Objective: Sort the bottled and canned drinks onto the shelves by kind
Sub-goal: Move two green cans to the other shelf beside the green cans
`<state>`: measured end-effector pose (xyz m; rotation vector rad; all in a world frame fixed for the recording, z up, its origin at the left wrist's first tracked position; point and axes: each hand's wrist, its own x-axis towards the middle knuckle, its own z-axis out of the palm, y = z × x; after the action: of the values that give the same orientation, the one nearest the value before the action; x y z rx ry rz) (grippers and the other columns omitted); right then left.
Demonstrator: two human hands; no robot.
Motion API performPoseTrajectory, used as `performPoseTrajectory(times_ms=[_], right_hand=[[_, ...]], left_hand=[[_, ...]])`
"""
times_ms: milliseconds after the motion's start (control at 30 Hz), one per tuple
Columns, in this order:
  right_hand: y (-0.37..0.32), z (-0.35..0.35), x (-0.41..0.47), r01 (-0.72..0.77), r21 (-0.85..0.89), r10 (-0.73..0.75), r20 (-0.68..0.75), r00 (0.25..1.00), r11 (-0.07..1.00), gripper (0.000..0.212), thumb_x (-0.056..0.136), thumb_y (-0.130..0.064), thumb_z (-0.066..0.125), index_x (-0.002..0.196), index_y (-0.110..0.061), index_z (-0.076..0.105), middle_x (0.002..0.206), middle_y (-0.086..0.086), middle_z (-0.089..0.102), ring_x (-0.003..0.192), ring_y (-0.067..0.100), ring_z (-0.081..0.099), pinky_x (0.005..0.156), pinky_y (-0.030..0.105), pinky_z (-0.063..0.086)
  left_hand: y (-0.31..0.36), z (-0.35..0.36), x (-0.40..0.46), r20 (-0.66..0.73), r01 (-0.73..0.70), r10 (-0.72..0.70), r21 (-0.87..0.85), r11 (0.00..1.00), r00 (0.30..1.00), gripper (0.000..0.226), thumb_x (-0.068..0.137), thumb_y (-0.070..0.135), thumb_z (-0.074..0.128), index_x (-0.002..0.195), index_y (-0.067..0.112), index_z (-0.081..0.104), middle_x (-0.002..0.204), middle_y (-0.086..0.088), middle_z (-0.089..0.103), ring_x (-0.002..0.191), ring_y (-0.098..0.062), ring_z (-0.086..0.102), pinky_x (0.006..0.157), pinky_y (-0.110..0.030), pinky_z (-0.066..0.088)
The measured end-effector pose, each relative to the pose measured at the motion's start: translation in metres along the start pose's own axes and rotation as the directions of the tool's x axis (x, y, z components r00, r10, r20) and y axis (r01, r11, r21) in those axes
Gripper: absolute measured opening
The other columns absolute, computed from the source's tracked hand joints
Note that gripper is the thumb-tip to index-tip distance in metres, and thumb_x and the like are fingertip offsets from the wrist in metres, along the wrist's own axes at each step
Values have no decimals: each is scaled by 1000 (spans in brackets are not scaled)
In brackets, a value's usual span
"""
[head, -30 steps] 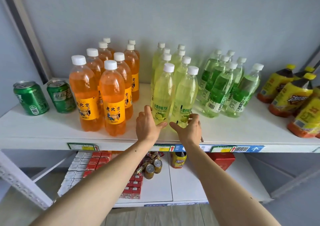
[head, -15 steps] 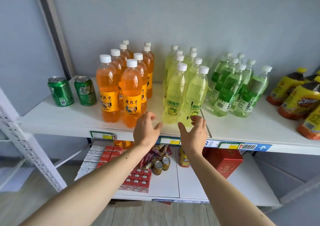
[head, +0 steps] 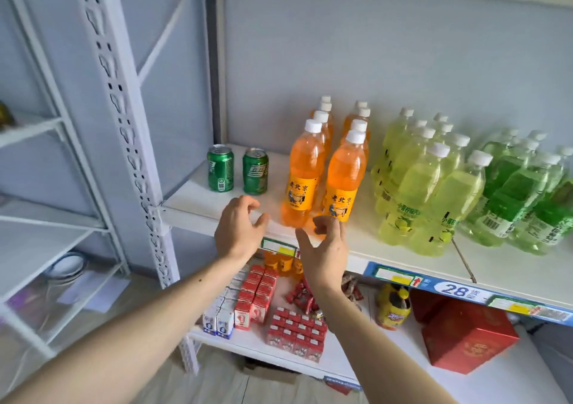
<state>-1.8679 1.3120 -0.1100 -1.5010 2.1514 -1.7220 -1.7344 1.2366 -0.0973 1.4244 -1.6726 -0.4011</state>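
Note:
On the white shelf (head: 198, 200) stand two green cans (head: 237, 170) at the left, then several orange bottles (head: 322, 174), several pale yellow-green bottles (head: 424, 183) and several green bottles (head: 521, 199) at the right. My left hand (head: 237, 228) hovers open in front of the shelf edge, between the cans and the orange bottles. My right hand (head: 325, 248) is open just below the front orange bottles, its fingertips close to the nearest one. Neither hand holds anything.
A perforated white upright (head: 133, 143) stands left of the shelf, with another white rack (head: 34, 130) beyond it. The lower shelf (head: 387, 369) carries red cartons (head: 297, 329), a yellow-capped bottle (head: 393, 307) and a red box (head: 465, 338). Price tags (head: 455, 289) line the shelf edge.
The view has swung left, bringing the neighbouring rack into sight. Both hands have moved left from the yellow-green bottles to in front of the orange bottles, still open.

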Motion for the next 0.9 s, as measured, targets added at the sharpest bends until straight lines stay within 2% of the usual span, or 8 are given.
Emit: performPoseTrajectory(times_ms=[133,233,400,467,567,633,733,900], right_hand=[[-42,61,10,51,67,-53,41,998,996,30,80,-18,76,103,-11,58,96,-1,60,81,14,57,68,28,47],[-58,105,26,15,35,-19,100,995,999,40,80,-22,78,112,-11,56,105,1,61,90,15,60,72,28,50],[-58,164,78,-198,-106,216,209,954,974,89,71,-31,84,141,-10,34,140,11,47,126,29,49,97,36,44],[-52,177,95,-295,-130,319,253,913,947,104,68,-33,86,148,-10,24,148,13,40,134,32,42,104,38,40],[-46,188,113,-401,-88,407,321,855,912,107,67,-29,87,149,-16,20,147,10,44,131,30,46,103,39,41],[-44,193,119,-434,-59,427,342,837,899,100,65,-26,88,144,-20,27,135,7,54,116,26,54,95,35,48],[-43,198,120,-428,-64,426,313,849,901,88,61,-24,90,133,-20,40,123,4,60,104,22,56,86,32,49],[-42,197,120,-409,-42,403,282,871,912,81,63,-19,90,132,-15,46,125,5,61,100,17,51,84,27,43]], left_hand=[[-39,-30,54,-12,36,-36,28,999,999,36,82,34,74,111,21,58,117,-1,61,105,-21,60,71,-32,48],[-60,-42,92,19,37,-38,37,999,999,61,79,36,77,129,17,49,129,-8,52,117,-25,51,79,-35,46],[-90,-36,151,170,87,-86,1,996,982,111,68,41,85,151,7,18,154,-16,27,142,-32,26,110,-41,32],[-100,-28,169,264,142,-118,-72,987,957,121,66,41,86,153,8,9,158,-14,22,145,-30,24,115,-38,25],[-107,-17,186,354,207,-139,-164,964,925,120,63,39,88,153,12,13,154,-10,35,140,-27,36,112,-34,31],[-110,-10,191,364,234,-142,-225,946,921,107,61,36,90,146,16,29,140,-6,53,127,-25,51,103,-30,41],[-114,-6,193,333,210,-114,-266,941,936,82,59,28,92,128,17,49,118,-1,64,104,-18,60,86,-21,42],[-116,-8,191,276,210,-132,-273,939,952,73,53,28,94,116,15,59,110,-3,70,96,-19,65,87,-28,52]])
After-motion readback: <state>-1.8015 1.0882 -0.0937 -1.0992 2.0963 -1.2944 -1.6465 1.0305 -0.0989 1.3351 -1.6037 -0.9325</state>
